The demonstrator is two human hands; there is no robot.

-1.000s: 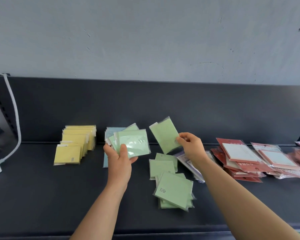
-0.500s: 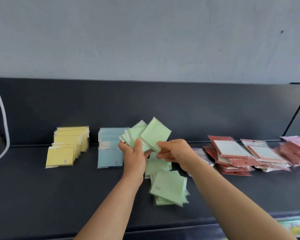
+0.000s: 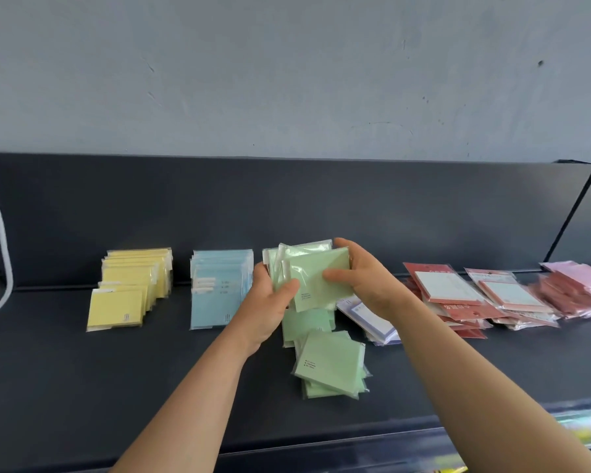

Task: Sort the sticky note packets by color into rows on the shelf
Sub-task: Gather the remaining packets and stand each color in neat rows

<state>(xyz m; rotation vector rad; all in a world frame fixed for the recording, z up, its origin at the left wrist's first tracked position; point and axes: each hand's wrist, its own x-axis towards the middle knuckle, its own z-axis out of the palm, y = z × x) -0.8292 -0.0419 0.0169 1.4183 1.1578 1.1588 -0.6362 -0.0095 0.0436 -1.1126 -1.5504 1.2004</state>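
On the dark shelf (image 3: 82, 387), a row of yellow packets (image 3: 127, 291) lies at the left, with a row of blue packets (image 3: 219, 291) just beside it. The left hand (image 3: 270, 308) grips a bundle of green packets (image 3: 314, 278) from below, thumb curled across the front. The right hand (image 3: 369, 285) clasps the bundle's right edge. Loose green packets (image 3: 331, 363) lie beneath, with red packets (image 3: 458, 295) heaped further right.

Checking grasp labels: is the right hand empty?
No, the right hand grips the fanned green packets, thumb on the front one, with the left hand holding the same bundle.
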